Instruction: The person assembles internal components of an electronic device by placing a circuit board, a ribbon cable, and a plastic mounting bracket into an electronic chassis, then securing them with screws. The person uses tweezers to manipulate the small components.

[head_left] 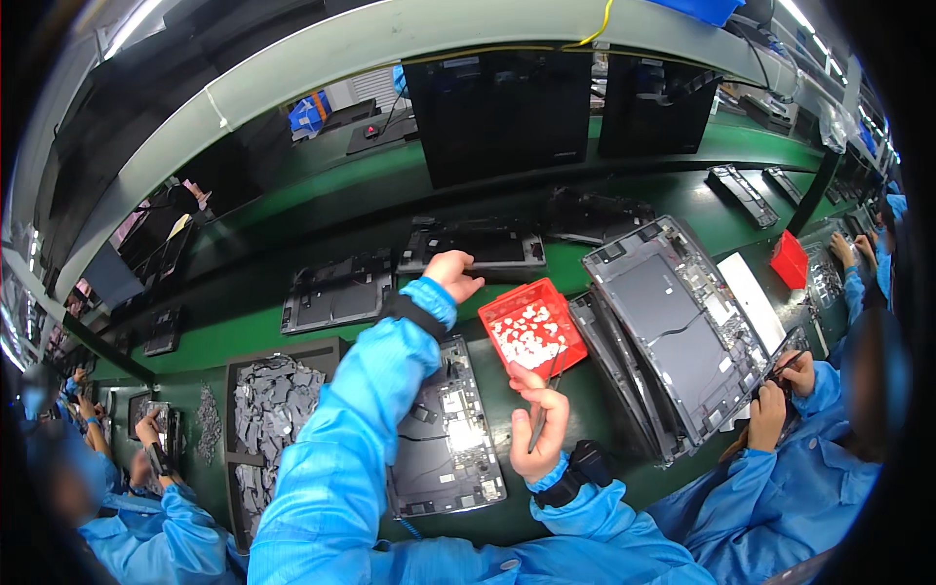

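My left hand (452, 276) is stretched far forward, its curled fingers gripping the near edge of a dark laptop casing (499, 248). My right hand (542, 429) is closed around slim dark tweezers (556, 365), which point up at a red bin (575, 357). Small white pieces (529, 334) lie scattered inside that bin. Below my left sleeve, an opened laptop base (453, 434) with a bare circuit board lies on the bench, partly covered by my arm.
A dark tray (234, 409) heaped with grey scraps stands left. Stacked laptop bases (673, 322) lean on the right, beside a co-worker's hands (770, 414). More casings (336, 292) lie on the green line behind; a metal beam (322, 58) crosses above.
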Motion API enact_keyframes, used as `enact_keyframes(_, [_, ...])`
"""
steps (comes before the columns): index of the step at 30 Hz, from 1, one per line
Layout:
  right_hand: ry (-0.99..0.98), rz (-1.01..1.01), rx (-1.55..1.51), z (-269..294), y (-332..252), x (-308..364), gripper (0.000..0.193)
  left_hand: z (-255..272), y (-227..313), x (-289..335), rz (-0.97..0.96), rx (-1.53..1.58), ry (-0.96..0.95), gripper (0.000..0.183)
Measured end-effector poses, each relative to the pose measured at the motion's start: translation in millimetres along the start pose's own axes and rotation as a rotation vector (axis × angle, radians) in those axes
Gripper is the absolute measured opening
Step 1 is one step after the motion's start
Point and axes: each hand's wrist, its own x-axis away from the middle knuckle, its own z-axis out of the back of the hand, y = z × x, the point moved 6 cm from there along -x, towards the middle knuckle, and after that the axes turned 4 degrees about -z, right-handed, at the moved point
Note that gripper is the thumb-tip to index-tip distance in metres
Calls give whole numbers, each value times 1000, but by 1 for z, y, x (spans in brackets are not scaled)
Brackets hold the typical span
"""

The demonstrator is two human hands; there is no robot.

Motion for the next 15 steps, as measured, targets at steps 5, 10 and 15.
enact_keyframes(5, [-41,30,-44,-10,-8,-4,23,135,136,75,100,-475,351,19])
enact_keyframes(10, [25,67,33,-9,2,4,31,268,134,122,665,-1421,520,48])
enact_keyframes(15, [32,38,133,-8,3,1,40,308,102,153,771,-1273,462,65])
